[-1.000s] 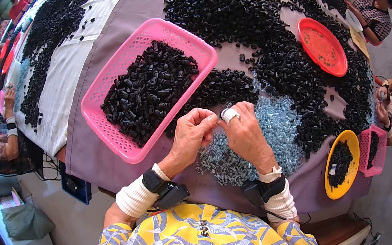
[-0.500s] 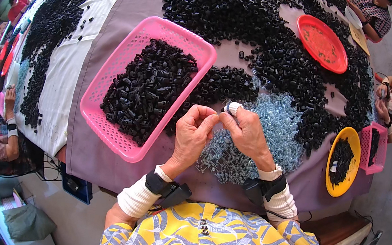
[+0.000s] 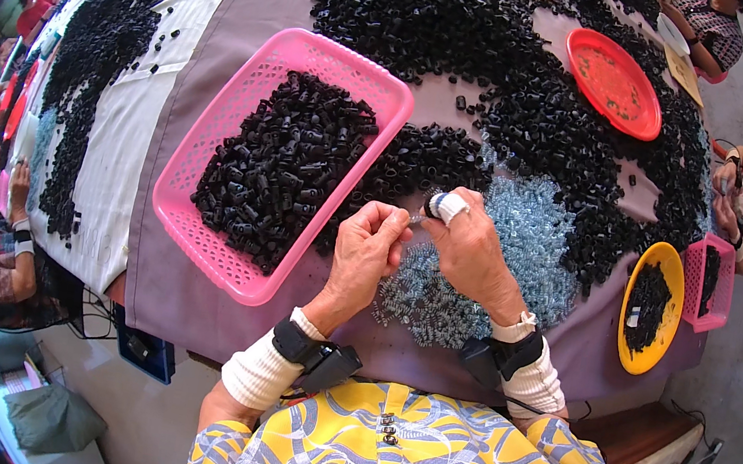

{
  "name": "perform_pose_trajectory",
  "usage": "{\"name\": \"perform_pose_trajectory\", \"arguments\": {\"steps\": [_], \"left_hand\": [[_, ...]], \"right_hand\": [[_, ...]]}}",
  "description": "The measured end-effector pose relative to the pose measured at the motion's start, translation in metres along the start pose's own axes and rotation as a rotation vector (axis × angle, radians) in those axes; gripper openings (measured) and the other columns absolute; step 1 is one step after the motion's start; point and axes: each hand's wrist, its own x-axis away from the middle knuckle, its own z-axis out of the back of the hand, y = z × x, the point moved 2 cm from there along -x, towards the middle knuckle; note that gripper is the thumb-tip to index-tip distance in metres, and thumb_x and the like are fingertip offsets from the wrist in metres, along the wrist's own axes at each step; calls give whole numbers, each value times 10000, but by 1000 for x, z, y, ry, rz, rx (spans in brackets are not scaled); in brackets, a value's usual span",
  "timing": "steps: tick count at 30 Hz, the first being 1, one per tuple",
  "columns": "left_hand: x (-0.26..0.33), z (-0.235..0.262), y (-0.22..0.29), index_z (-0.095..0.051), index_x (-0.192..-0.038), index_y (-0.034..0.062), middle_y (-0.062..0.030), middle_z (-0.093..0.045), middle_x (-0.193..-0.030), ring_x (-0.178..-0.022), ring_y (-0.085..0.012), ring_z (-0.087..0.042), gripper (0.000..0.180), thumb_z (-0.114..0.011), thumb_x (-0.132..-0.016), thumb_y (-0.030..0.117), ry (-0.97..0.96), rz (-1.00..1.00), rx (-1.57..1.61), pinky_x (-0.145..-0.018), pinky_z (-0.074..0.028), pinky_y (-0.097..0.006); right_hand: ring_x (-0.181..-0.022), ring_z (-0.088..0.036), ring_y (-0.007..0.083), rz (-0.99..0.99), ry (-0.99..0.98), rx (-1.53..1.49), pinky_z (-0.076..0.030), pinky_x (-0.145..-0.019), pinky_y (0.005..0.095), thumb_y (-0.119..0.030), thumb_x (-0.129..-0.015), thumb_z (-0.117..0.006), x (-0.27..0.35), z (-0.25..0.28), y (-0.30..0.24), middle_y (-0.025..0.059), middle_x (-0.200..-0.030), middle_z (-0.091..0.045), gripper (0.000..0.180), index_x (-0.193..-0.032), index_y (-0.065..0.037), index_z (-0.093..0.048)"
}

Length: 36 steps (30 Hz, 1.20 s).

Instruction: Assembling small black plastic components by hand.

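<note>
1. Mauve cloth (image 3: 179, 314) covers the table in the head view; black parts (image 3: 419, 25) lie heaped beyond the fingers.
2. Left hand (image 3: 363, 252): thumb and forefinger pinched on a small silvery piece (image 3: 415, 220), between both hands' fingertips. Right hand (image 3: 474, 258): fingers curled beside it; I cannot tell whether they grip it.
3. Left of the fingers, a large pink basket (image 3: 234, 113) holds black pieces (image 3: 279, 176).
4. Right of the fingers: pale, shiny bits (image 3: 532, 240), piled.
5. Farther right, a yellow dish (image 3: 662, 258) and small pink basket (image 3: 718, 307) hold dark pieces.
</note>
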Motion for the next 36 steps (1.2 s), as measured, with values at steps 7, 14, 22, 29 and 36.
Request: {"name": "perform_pose_trajectory", "arguments": {"steps": [7, 14, 22, 29, 36], "left_hand": [[-1, 6, 8, -581, -972, 24, -46, -608, -850, -656, -73, -548, 298, -565, -950, 320, -2, 177, 149, -544, -439, -220], [1, 17, 10, -560, -1137, -42, -144, -605, -1077, -971, -207, -609, 275, -547, -940, 150, -105, 226, 364, -833, -524, -324], [5, 21, 8, -527, -1186, -57, -145, -600, -1108, -1035, -217, -604, 293, -570, -904, 9, -202, 145, 417, -938, -513, -344], [3, 25, 0, -552, -1181, -39, -116, -623, -1100, -990, -177, -626, 296, -603, -899, 35, -226, 13, 340, -874, -549, -317], [8, 22, 1, -562, -1175, -37, -98, -617, -1104, -991, -147, -615, 285, -584, -892, -8, -234, -63, 132, -883, -539, -299]], "right_hand": [[-791, -578, 347, -255, 67, -182, -461, -689, 409, -49, -797, -653, 5, 2, 10, 164, -842, -622, 138, -921, 0, -619], [-781, -577, 347, -221, 0, -109, -459, -697, 406, -57, -792, -654, 4, 0, 7, 154, -817, -624, 107, -883, -8, -628], [-756, -601, 316, -73, -10, -105, -445, -730, 383, -61, -778, -662, 0, 2, -6, 122, -770, -636, 95, -858, -20, -631], [-748, -595, 300, -13, -25, -88, -423, -744, 387, -68, -776, -665, -3, -5, -12, 112, -752, -622, 87, -835, -24, -619], [-728, -577, 279, 37, -119, 5, -414, -768, 389, -54, -760, -673, -1, -6, -11, 95, -740, -597, 101, -832, -22, -611]]}}
